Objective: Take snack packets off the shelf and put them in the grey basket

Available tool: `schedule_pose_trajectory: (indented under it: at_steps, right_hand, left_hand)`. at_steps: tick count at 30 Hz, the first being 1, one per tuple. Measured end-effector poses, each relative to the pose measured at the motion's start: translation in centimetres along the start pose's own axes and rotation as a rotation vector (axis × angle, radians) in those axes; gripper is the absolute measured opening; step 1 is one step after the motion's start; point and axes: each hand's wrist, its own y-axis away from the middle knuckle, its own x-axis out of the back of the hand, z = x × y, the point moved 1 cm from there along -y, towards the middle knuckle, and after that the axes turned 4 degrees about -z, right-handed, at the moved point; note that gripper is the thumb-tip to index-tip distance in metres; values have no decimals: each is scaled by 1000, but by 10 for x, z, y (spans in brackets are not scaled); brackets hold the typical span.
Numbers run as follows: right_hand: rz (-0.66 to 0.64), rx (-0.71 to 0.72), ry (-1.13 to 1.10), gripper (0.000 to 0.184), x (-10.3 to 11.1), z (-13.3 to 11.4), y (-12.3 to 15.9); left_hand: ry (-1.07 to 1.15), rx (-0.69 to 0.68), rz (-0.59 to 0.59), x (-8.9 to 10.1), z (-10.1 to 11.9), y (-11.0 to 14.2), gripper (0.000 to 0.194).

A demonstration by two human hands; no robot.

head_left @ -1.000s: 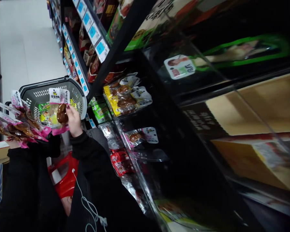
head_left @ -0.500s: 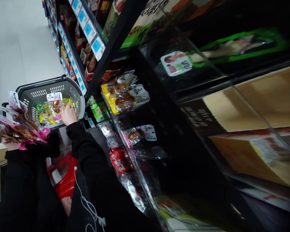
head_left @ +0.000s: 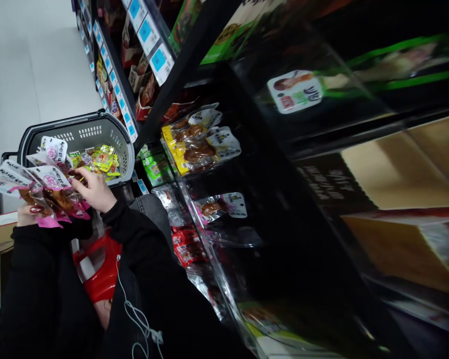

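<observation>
My left hand (head_left: 27, 214) grips a fanned bunch of pink-edged snack packets (head_left: 41, 187) with brown meat pieces inside. My right hand (head_left: 92, 188) has its fingers curled on the top packet of that bunch, pinching it near its white header. Just behind the hands stands a grey shopping basket (head_left: 112, 137) holding several yellow and green packets (head_left: 99, 158). Both arms wear black sleeves.
A dark shelf unit runs along the right, with hanging meat snack packets (head_left: 194, 144), a single pink packet (head_left: 219, 207), red packets (head_left: 185, 249) and blue price tags (head_left: 145, 31). A red basket (head_left: 101, 279) sits low by my legs. White aisle floor stretches beyond.
My right hand put one pink packet into the grey basket, then came back left to the bunch in my left hand. The bunch moved slightly right and up.
</observation>
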Motion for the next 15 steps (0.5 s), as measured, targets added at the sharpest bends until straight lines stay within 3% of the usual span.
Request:
schedule_pose_trajectory:
  at_steps: [3, 6, 9, 15]
  right_hand:
    - [42, 102, 296, 23, 1, -2, 4]
    - [141, 106, 497, 31, 3, -3, 7]
    - [266, 123, 570, 32, 4, -1, 9]
    - [379, 178, 661, 30, 3, 0, 10]
  left_hand:
    - [-25, -43, -18, 10, -4, -4, 51]
    - [-45, -60, -41, 17, -7, -7, 51]
    - [-60, -59, -64, 21, -10, -9, 42]
    - [-99, -3, -119, 15, -15, -6, 32]
